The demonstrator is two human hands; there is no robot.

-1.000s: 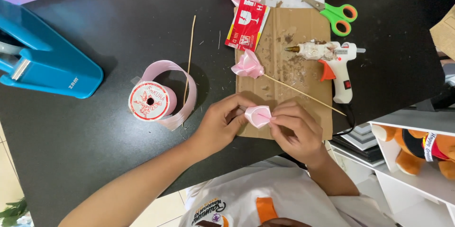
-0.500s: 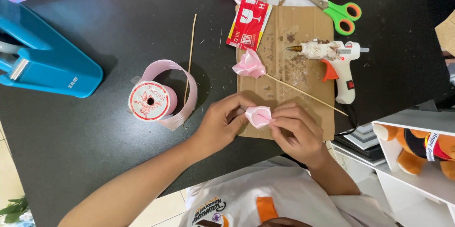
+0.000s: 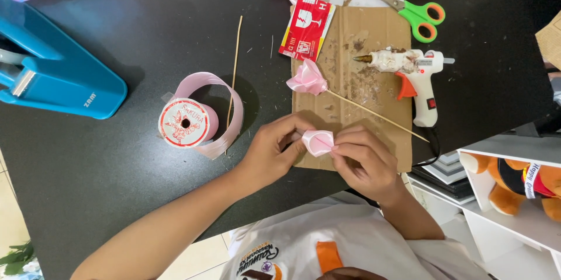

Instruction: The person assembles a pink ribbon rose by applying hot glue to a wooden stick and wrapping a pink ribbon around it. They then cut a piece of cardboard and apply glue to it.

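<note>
Both our left hand (image 3: pixel 272 154) and right hand (image 3: pixel 365 160) pinch the folded pink ribbon piece (image 3: pixel 318 141), lower centre of frame. Risk: loosen either pinch and the fold likely springs open.

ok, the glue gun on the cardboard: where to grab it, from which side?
Take the glue gun by its white handle, coming from the right hand's side. The handle points toward the person and lies flat; the nozzle end is crusted with glue and points left.

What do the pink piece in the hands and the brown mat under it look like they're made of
The pink piece pinched between the left hand and right hand looks like satin ribbon: soft sheen, smooth folds. The mat looks like matte corrugated cardboard, with faint ribbing and scuffed, speckled spots.
</note>
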